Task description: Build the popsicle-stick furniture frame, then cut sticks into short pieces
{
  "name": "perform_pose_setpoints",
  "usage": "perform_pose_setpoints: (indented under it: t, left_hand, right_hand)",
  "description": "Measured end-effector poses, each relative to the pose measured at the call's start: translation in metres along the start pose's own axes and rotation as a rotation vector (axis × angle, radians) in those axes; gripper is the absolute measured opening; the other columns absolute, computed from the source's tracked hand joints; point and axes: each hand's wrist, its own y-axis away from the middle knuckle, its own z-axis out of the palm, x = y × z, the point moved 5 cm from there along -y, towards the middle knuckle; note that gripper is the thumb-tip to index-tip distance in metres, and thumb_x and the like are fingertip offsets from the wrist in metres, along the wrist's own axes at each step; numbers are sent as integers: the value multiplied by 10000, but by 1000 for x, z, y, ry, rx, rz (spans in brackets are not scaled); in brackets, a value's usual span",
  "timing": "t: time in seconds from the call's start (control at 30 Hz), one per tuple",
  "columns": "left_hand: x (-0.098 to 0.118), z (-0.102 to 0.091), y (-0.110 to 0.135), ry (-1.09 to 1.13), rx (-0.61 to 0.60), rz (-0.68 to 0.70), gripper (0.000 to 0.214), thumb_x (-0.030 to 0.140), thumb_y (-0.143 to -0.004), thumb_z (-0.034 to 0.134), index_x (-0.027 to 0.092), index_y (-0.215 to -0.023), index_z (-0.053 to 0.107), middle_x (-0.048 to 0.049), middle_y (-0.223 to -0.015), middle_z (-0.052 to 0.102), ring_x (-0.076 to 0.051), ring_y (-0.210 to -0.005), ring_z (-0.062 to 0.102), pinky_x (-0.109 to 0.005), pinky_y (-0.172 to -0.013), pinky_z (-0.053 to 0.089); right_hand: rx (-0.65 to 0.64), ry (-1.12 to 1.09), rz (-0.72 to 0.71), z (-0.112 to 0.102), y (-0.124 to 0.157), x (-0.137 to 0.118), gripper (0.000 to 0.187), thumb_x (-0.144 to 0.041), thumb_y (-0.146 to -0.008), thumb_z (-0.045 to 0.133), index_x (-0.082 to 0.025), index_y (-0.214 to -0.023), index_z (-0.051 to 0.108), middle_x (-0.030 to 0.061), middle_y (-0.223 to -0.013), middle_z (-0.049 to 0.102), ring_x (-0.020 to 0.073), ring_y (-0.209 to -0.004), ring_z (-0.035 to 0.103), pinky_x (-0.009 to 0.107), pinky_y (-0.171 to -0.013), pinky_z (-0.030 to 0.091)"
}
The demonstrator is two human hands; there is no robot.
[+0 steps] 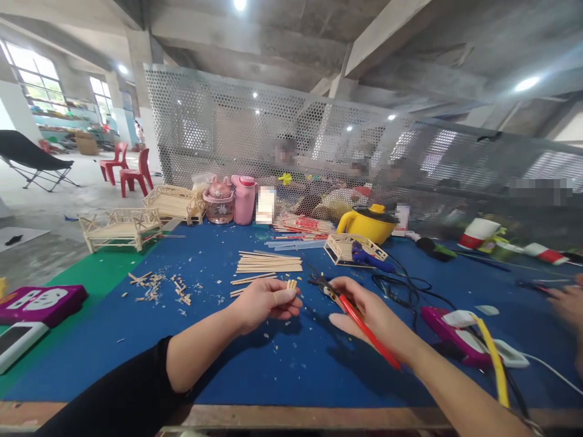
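Note:
My left hand [268, 298] is closed around a few short wooden stick pieces [291, 284], their pale ends showing above the thumb. In my right hand [364, 309] lie red-handled cutting pliers [357, 315], the jaws pointing left toward the left hand but apart from it. Just beyond the left hand, several long thin wooden sticks [268, 262] lie side by side on the blue table mat [218, 358]. To the left are scattered short stick offcuts [148, 285] and shavings.
Small stick-built wooden frames [122, 227] stand at the back left. Behind are a pink bottle [245, 200], a yellow pot [368, 223] and a blue glue gun [371, 258] with its cable. A purple power strip [455, 340] lies right; another person's hand [569, 300] is at the right edge.

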Motion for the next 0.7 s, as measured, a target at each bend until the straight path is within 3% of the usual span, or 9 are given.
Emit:
perform_pose_setpoints:
  t: [0.13,0.27,0.4,0.53,0.7]
  left_hand:
    - [3,-12,-4,69,80,34,379,411,-606,744,125,-836,653,-96,-839,680,-125,-708,635,-208,-630,481]
    - [5,-20,-9,56,115,48,363,412,-625,732,132,-841,652,-93,-851,680,-123,-717,635,-207,-637,484]
    - [1,-23,-12,6,121,31,366,407,-614,736,115,-825,668,-97,-820,682,-129,-701,630,-225,-645,484]
    - [-1,-21,-12,-73,130,35,330,340,-610,740,117,-846,681,-98,-813,687,-152,-703,634,-251,-651,480]
    - [1,-16,-9,-133,127,40,268,312,-650,705,132,-847,675,-80,-773,691,-159,-692,639,-267,-657,487]
  right_hand:
    - [-173,70,-69,14,-40,-4,444,-433,-725,607,-196,-1063,444,11,-886,593,157,-757,532,277,-697,460]
    - [-312,134,-168,20,-60,-3,485,-475,-747,570,-193,-1128,467,16,-884,606,159,-747,537,263,-676,445]
    - [-263,223,-220,18,-60,4,537,-480,-670,656,-240,-1132,525,34,-1050,597,189,-883,556,289,-779,439]
    - [-190,304,-255,17,-51,11,654,-539,-578,706,-237,-1135,543,60,-1081,592,220,-954,550,328,-837,427]
    - [-155,310,-287,18,-47,12,671,-564,-589,688,-238,-1153,524,71,-1077,589,225,-960,557,350,-844,430]
